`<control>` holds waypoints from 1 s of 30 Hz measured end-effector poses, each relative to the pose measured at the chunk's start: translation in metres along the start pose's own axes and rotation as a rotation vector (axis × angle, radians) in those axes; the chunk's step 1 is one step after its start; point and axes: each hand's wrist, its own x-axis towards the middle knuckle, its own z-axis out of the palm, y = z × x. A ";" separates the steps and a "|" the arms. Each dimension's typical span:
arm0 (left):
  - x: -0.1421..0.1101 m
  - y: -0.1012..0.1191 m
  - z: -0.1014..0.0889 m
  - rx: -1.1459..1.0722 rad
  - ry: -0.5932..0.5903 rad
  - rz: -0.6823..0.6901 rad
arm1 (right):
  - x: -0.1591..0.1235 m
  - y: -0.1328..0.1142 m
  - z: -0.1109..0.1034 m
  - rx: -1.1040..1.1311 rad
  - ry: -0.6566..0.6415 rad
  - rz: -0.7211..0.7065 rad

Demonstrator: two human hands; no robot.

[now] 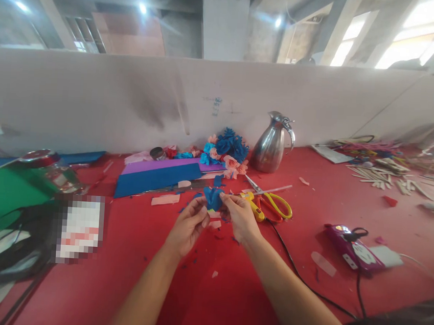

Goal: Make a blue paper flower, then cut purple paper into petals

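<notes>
A small blue paper flower is held up between my two hands, above the red table. My left hand is closed, its thumb and fingers pinching the flower's left side. On the other side, my right hand pinches the right edge of its petals. Just right of my right hand lie a yellow glue gun and scissors with yellow and red handles. Behind the hands sits a bunch of blue and pink paper flowers. Blue and pink paper scraps are scattered around.
A steel jug stands against the white partition. Blue sheets lie at the back left, near a glass jar. At the right are a magenta power strip, a black cord and wooden sticks.
</notes>
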 end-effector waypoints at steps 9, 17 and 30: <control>0.003 -0.005 -0.003 -0.057 0.040 -0.065 | 0.000 0.002 0.000 -0.011 0.003 -0.006; 0.005 -0.008 -0.005 0.000 0.088 -0.048 | -0.001 0.001 0.000 -0.006 -0.014 -0.002; 0.004 -0.004 -0.005 0.097 0.143 -0.023 | -0.007 -0.006 0.004 0.099 -0.021 0.016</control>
